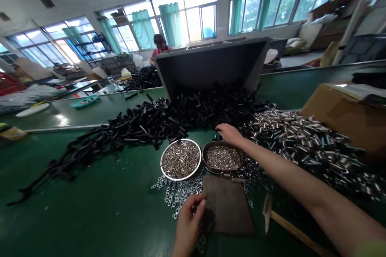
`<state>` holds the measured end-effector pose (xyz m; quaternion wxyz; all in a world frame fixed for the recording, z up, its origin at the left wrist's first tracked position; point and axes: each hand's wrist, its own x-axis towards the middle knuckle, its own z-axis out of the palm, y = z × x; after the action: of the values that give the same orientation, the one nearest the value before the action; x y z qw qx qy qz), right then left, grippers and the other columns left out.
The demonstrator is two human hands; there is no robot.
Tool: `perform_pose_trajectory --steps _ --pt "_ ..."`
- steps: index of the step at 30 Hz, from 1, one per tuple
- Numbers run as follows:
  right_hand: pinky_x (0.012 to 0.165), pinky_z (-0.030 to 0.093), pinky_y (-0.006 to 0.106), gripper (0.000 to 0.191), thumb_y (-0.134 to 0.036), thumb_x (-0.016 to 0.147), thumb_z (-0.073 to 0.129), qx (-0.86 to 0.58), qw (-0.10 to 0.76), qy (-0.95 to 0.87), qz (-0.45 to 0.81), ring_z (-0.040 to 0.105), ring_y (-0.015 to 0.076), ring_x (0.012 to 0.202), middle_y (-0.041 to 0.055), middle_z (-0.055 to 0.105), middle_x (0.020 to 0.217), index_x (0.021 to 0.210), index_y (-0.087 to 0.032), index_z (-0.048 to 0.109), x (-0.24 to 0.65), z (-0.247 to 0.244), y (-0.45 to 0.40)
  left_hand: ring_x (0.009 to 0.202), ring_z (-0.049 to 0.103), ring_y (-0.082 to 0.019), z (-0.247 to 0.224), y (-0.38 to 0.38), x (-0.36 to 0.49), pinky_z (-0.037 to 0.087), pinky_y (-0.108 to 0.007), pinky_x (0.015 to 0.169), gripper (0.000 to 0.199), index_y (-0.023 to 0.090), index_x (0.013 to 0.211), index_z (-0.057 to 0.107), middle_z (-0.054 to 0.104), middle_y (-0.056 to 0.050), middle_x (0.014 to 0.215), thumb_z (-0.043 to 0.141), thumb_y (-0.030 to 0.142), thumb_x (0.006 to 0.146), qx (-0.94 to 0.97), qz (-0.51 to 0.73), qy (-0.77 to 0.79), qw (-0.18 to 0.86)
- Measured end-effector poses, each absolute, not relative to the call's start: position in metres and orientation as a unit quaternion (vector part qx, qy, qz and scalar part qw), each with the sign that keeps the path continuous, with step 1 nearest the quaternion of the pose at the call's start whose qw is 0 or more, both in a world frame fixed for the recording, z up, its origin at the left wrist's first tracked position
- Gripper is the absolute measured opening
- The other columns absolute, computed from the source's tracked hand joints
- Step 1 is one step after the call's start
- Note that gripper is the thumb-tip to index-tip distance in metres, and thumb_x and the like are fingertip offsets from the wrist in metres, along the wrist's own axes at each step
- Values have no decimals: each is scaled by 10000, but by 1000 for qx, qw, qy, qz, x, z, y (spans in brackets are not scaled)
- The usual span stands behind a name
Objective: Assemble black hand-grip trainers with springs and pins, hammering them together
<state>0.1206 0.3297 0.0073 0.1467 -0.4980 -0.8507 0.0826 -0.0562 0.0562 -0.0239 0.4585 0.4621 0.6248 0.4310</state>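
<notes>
My left hand is at the left edge of a dark square plate, its thumb and forefinger curled close together. Whatever it pinches, if anything, is too small to see. Beyond the oval metal tin of small metal pieces, my right hand reaches to the near edge of a heap of black curved parts. Its fingers point down and are bunched, and their tips are partly hidden. A white round bowl of metal pins stands left of the tin. Loose metal nuts or washers lie around the plate.
A hammer lies right of the plate, under my right forearm. Metal sleeves are heaped at the right, before a cardboard box. A tipped grey bin stands behind the black parts. Another person works farther back.
</notes>
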Motion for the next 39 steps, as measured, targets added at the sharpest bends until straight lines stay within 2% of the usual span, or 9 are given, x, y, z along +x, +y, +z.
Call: perform_pose_trajectory --steps 5,11,17,22,24,26,30,33,39 --pt "824 502 417 350 -344 887 534 -544 120 -823 109 579 199 992 88 556 1189 1189 -167 531 43 -20 383 854 613 -219 -34 53 -76 471 -304 779 342 188 854 693 683 -63 865 583 500 769 426 448 637 461" --pt "840 492 403 324 -313 888 534 -581 127 -788 159 576 203 1001 97 569 1175 1180 -172 541 20 -32 398 906 605 -216 -31 61 -104 455 -313 828 321 192 889 684 673 -60 917 566 476 795 417 422 665 454" --pt "825 465 293 307 -235 922 423 -556 188 -783 206 607 168 931 105 603 1144 1203 -165 523 55 16 350 1009 580 -224 -28 69 -119 441 -363 900 286 203 971 661 648 -79 1043 527 421 842 471 431 664 388" --pt "668 496 246 257 -237 877 487 -359 139 -795 468 621 103 686 55 651 948 1078 -144 618 105 57 232 1316 337 -275 -12 66 -97 258 -472 1083 534 244 1289 505 411 -90 1419 626 353 780 592 427 631 261" --pt "693 503 252 252 -246 864 518 -256 92 -782 561 630 112 750 73 639 1007 1049 -130 644 116 60 184 1304 355 -292 -3 62 -79 270 -470 1077 627 235 1331 464 431 -97 1407 660 346 747 626 405 588 314" --pt "780 490 267 254 -244 865 529 -184 75 -779 595 625 130 867 80 646 1030 1049 -126 659 124 57 150 1146 518 -277 1 56 -61 404 -412 971 561 219 1300 505 584 -99 1236 636 337 767 630 358 521 450" --pt "845 457 244 232 -240 867 546 -289 62 -842 452 609 122 941 26 676 1011 1060 -203 670 154 41 151 800 619 -208 -5 42 -42 484 -279 703 389 162 1086 648 680 -60 863 653 335 738 518 339 493 611" --pt "872 428 243 203 -216 875 527 -536 36 -823 183 588 140 988 26 663 1038 996 -237 689 190 28 192 670 588 -168 -17 31 -49 462 -249 620 370 146 926 671 653 -31 741 711 390 651 418 400 571 582" --pt "706 443 348 297 -208 893 425 -678 31 -734 28 581 269 922 195 563 1088 1091 -107 622 237 -6 242 573 517 -133 -24 9 -81 383 -219 538 373 134 790 661 614 -4 638 718 450 599 347 443 697 444"
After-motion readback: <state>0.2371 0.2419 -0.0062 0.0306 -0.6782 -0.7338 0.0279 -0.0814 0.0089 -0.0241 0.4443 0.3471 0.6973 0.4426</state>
